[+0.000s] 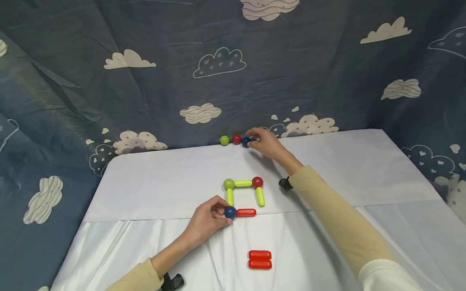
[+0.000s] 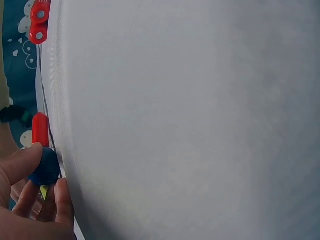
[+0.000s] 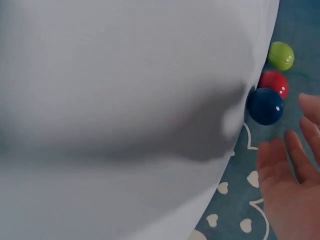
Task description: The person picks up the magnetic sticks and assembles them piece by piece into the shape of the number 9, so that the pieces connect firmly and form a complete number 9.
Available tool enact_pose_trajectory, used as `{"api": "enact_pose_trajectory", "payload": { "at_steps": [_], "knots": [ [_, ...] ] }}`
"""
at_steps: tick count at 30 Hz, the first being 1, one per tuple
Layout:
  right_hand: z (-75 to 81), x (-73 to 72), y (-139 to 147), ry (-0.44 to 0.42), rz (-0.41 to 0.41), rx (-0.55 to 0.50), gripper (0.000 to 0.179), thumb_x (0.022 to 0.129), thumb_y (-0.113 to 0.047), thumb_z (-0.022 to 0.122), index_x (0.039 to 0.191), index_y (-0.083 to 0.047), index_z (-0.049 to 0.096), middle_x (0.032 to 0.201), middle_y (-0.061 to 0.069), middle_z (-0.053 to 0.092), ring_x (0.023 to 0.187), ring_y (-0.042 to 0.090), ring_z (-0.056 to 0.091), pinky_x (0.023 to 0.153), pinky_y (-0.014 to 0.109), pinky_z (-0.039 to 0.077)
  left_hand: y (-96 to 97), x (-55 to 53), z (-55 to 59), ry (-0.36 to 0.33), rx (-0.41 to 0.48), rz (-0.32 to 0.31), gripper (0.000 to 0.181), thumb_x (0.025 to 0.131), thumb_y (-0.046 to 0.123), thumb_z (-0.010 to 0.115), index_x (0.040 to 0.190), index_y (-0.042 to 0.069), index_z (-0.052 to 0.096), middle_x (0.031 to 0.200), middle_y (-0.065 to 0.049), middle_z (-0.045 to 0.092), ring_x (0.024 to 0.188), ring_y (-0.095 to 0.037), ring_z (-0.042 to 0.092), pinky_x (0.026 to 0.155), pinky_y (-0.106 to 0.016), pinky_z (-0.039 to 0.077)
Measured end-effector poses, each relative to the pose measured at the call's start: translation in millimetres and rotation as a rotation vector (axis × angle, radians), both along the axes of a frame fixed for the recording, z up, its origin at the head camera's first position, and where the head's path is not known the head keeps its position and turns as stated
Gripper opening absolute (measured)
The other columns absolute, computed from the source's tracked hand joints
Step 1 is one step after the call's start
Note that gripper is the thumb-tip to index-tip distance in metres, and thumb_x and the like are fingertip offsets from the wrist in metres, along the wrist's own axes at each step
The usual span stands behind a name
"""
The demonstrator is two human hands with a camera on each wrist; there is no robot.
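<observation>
My left hand (image 1: 206, 218) pinches a blue ball (image 1: 230, 212) between thumb and fingers. This ball sits at the near left corner of an outline of rods and balls. A red rod (image 1: 246, 212) runs right from it and a yellow-green rod (image 1: 230, 197) runs away from it to a green ball (image 1: 228, 184). Another yellow-green rod (image 1: 243, 183) joins that to a red ball (image 1: 257, 182), from which a third rod (image 1: 260, 197) points nearer. At the table's far edge, my right hand (image 3: 290, 170) has its fingers spread beside a second blue ball (image 3: 265, 106).
Left of the far blue ball, another red ball (image 1: 236, 139) and another green ball (image 1: 224, 140) stand in a row against the cloud-patterned cloth (image 1: 164, 93). Two red rods (image 1: 260, 259) lie side by side on the white table cover (image 1: 309, 250), near the front.
</observation>
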State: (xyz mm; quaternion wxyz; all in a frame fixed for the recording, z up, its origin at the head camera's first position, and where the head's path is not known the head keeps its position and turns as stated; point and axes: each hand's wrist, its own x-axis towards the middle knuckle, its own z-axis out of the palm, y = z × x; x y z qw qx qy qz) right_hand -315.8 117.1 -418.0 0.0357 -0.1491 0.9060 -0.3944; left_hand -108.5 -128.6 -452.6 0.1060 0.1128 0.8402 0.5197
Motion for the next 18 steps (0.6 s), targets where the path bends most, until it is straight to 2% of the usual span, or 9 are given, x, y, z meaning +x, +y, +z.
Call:
{"api": "enact_pose_trajectory", "payload": {
  "at_steps": [4, 9, 14, 18],
  "knots": [
    [-6.7, -12.3, -7.2, -0.032, -0.014, 0.056, 0.042, 0.093, -0.013, 0.068, 0.133, -0.008, 0.057, 0.131, 0.013, 0.057, 0.118, 0.030, 0.053, 0.097, 0.044, 0.044, 0.3, 0.4, -0.7, 0.005, 0.002, -0.002, 0.030, 0.080, 0.009, 0.081, 0.106, 0.013, 0.066, 0.092, -0.003, 0.060, 0.080, -0.017, 0.058, 0.070, -0.026, 0.052],
    [-14.7, -17.8, -9.8, -0.085, -0.053, 0.102, 0.041, 0.094, -0.014, 0.067, 0.133, -0.006, 0.057, 0.126, 0.015, 0.059, 0.115, 0.029, 0.055, 0.098, 0.043, 0.044, 1.5, 0.8, -0.8, 0.004, -0.001, -0.008, 0.030, 0.081, 0.010, 0.080, 0.107, 0.014, 0.066, 0.093, -0.003, 0.059, 0.080, -0.016, 0.058, 0.071, -0.026, 0.052],
    [-12.7, -12.3, -5.9, -0.078, -0.045, 0.097, 0.040, 0.094, -0.015, 0.067, 0.131, -0.004, 0.057, 0.123, 0.016, 0.059, 0.112, 0.029, 0.056, 0.095, 0.043, 0.046, 1.3, 1.2, -0.1, 0.014, -0.016, 0.001, 0.031, 0.081, 0.009, 0.081, 0.106, 0.015, 0.065, 0.092, -0.002, 0.059, 0.080, -0.016, 0.058, 0.071, -0.026, 0.052],
    [-9.1, -2.3, 2.6, -0.068, -0.024, 0.059, 0.039, 0.093, -0.015, 0.067, 0.129, -0.004, 0.058, 0.123, 0.016, 0.060, 0.110, 0.030, 0.057, 0.091, 0.043, 0.048, 0.4, 1.4, 0.6, 0.028, -0.018, 0.003, 0.031, 0.080, 0.008, 0.081, 0.106, 0.015, 0.065, 0.092, -0.002, 0.059, 0.080, -0.016, 0.058, 0.072, -0.026, 0.052]
  ]
}}
